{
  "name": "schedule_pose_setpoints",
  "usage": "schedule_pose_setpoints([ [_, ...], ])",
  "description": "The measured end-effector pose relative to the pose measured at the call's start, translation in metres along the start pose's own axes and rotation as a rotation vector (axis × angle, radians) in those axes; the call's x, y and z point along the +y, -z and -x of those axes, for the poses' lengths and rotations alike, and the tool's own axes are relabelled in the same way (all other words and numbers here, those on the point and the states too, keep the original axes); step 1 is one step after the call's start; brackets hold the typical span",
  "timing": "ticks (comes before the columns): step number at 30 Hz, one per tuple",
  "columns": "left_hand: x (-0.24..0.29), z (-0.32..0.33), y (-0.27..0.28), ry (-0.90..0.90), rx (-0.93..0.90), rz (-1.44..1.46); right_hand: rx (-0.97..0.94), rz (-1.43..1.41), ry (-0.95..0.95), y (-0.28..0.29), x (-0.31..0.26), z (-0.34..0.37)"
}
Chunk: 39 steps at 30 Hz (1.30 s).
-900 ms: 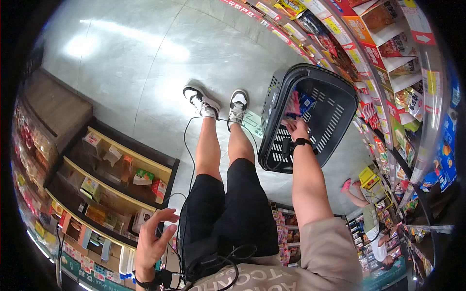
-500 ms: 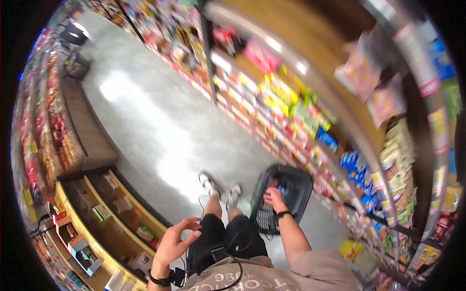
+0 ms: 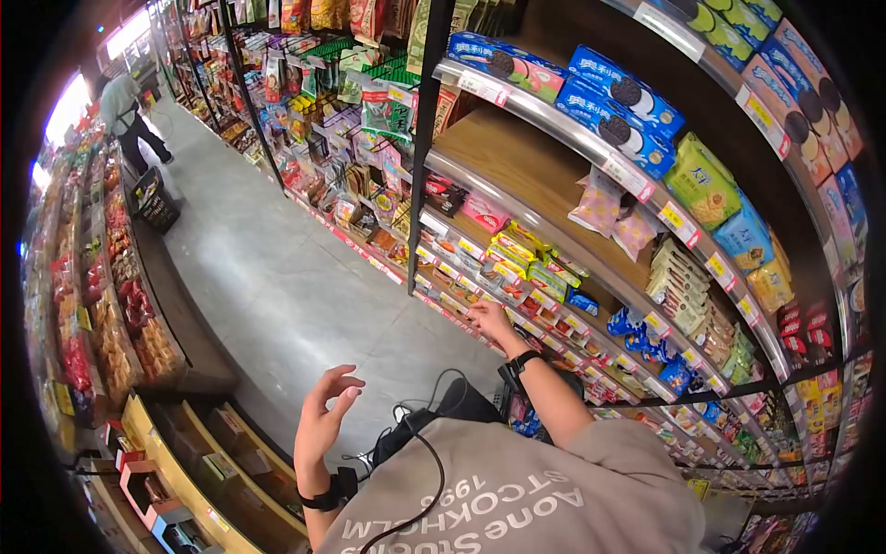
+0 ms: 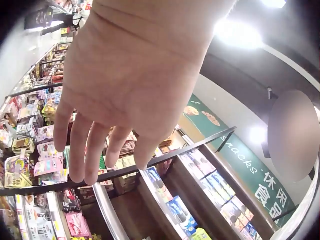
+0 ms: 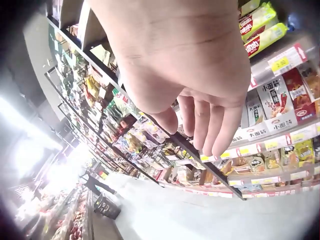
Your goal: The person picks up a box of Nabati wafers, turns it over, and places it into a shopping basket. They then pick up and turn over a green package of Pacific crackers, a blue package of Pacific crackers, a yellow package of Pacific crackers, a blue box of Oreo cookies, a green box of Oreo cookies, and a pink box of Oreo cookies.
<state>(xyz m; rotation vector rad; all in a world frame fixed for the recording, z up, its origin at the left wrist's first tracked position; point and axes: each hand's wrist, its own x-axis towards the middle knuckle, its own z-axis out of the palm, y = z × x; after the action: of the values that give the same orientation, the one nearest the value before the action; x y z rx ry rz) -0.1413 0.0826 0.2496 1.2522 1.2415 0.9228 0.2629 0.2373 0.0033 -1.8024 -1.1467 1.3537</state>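
My left hand (image 3: 323, 413) is held in the air in front of my body, fingers loosely bent and nothing in them. In the left wrist view its fingers (image 4: 91, 150) hang apart. My right hand (image 3: 491, 319) reaches forward beside the snack shelves, also without anything in it; in the right wrist view the relaxed fingers (image 5: 202, 122) overlap the shelving behind. Below the right forearm a blue packet (image 3: 526, 423) shows in the dark shopping basket, which is mostly hidden by the arm and shirt. Nearest the right hand are yellow snack packs (image 3: 509, 254) on a low shelf.
Tall shelves with blue cookie boxes (image 3: 618, 120) and bags (image 3: 706, 185) line the right side. On the left run a wooden display rack (image 3: 198, 452) and bins of packaged food (image 3: 138, 305). Up the aisle floor (image 3: 249, 277) stand another basket (image 3: 155, 198) and a person (image 3: 129, 115).
My right hand has come up out of the shopping basket with nothing in it. The view has swung up from the floor to the shelves and aisle. The left hand stays raised.
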Motion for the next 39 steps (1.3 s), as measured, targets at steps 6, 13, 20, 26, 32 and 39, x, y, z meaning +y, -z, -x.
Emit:
schedule_pose_setpoints([
  [6, -0.002, -0.011, 0.022, -0.030, -0.075, 0.091, 0.292, 0.305, 0.128, 0.019, 0.006, 0.010],
  [13, -0.008, -0.105, 0.005, -0.091, -0.243, -0.166, 0.709, 0.731, 0.385, 0.088, -0.017, 0.055],
  [20, -0.049, -0.248, -0.131, -0.584, -0.563, -0.598, 0.576, 1.153, 0.181, 0.142, -0.027, 0.029],
  [26, -0.087, -0.308, -0.250, -0.518, -0.550, -0.710, 0.479, 1.273, 0.196, 0.162, -0.008, -0.006],
  [32, -0.142, -0.351, -0.278, -0.686, -0.237, -0.743, 0.436, 1.249, 0.431, 0.190, -0.004, -0.025],
  [39, -0.165, -0.398, -0.305, -0.902, -0.107, -0.715, 0.446, 1.130, 0.490, 0.210, -0.011, -0.034],
])
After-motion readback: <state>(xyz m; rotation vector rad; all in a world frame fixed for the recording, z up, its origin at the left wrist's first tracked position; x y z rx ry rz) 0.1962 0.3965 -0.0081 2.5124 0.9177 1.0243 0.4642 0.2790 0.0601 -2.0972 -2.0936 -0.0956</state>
